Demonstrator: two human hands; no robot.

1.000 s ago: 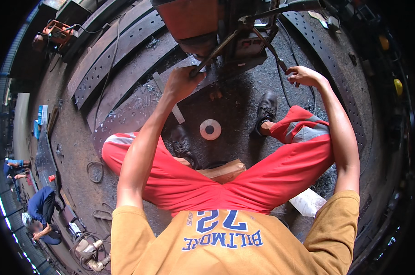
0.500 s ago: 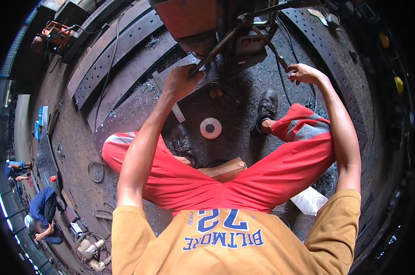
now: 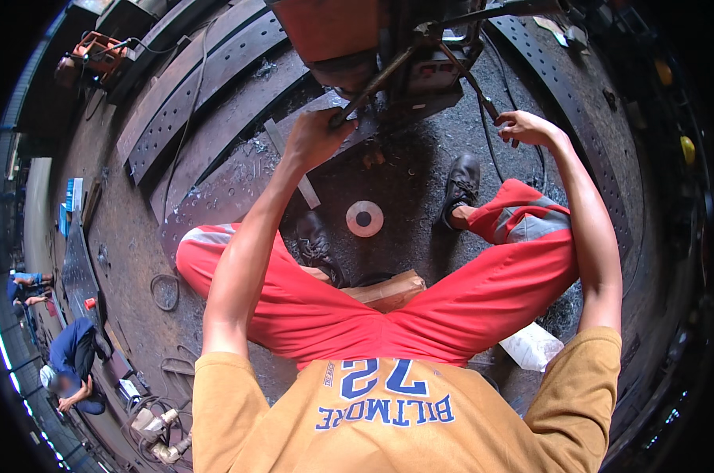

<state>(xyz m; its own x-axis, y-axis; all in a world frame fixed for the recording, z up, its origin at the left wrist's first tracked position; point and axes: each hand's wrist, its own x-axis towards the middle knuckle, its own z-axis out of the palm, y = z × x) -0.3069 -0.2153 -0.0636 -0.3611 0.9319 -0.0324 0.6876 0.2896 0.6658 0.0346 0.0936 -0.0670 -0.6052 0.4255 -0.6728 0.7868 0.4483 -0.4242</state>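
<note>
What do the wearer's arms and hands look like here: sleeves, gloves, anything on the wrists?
Both forearms are bare from the elbow down. Left hand and right hand wear no gloves; no watch or band shows on either wrist. Short mustard-yellow T-shirt sleeves end above the elbows. The shirt has blue printed markings on the chest.

Single head-worn fisheye view, looking steeply down over the seated person's chest and red trousers [image 3: 467,307]. Both outstretched hands sit in the upper frame, moderately near; the workshop floor [image 3: 404,181] curves away beyond each grip.
</note>
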